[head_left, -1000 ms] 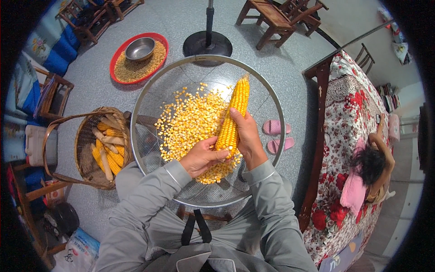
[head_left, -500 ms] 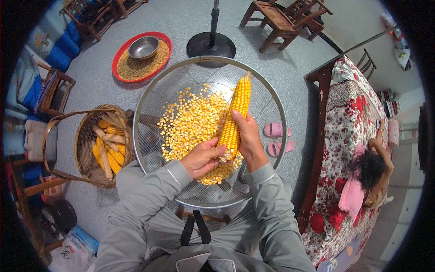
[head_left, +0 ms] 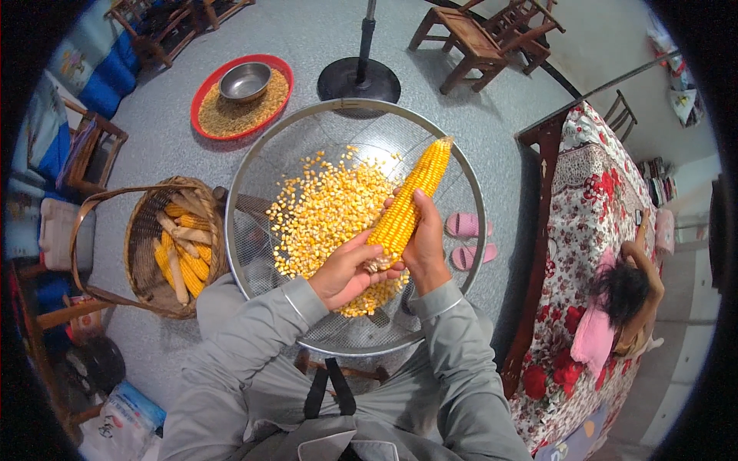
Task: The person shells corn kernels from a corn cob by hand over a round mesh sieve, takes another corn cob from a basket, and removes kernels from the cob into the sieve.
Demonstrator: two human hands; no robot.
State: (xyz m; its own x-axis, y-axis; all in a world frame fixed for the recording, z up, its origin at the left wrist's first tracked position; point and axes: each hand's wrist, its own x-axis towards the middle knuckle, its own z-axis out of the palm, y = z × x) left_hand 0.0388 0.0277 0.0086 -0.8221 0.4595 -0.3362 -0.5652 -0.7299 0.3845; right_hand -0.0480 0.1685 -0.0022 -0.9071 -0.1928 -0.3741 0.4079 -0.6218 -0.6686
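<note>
We judge the corn cob (head_left: 410, 203) stiff and light, best held low — left hand (head_left: 344, 270) clamps its base, right hand (head_left: 425, 244) its middle — above the sieve (head_left: 230, 223), tip near the far-right rim.

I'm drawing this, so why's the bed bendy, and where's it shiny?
Head view: the fisheye lens curves the edge of the bed and leaves black corners; head view: pale glare on the mesh tray, near the top of the loose kernels.
</note>
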